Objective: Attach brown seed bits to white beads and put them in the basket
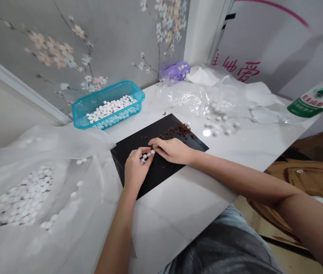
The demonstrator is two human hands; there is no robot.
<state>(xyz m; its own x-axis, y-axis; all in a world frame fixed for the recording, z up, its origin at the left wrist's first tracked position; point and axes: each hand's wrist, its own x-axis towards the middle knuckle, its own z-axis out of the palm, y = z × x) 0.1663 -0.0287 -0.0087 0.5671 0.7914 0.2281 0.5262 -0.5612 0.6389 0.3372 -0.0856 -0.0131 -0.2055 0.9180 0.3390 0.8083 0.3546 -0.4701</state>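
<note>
1. The left hand [136, 167] is curled, thumb and fingers closed loosely around a few small white balls [144, 156]; cupping them this way probably keeps them from rolling off.
2. The right hand [175, 150] comes in from the other side, thumb and forefinger bent toward the ball nearest the left fingertips. Whether it pinches that ball cannot be told.
3. Both hands work low over a black mat [152, 176] on the white table [184, 201]; its dark surface likely makes pale balls easy to see.
4. Reddish-brown bits [184, 130] lie heaped near the mat's far right corner, presumably placed within the right hand's reach and apart from the balls.
5. A teal basket [104, 97] stands beyond the mat against the wall, holding many more balls; its raised sides appear to contain them.
6. At left, a translucent plastic bag [75, 142] covers or holds another large batch; which of the two is unclear.
7. Loose balls [227, 132] sit right of the mat, near crumpled clear plastic [186, 95].
</note>
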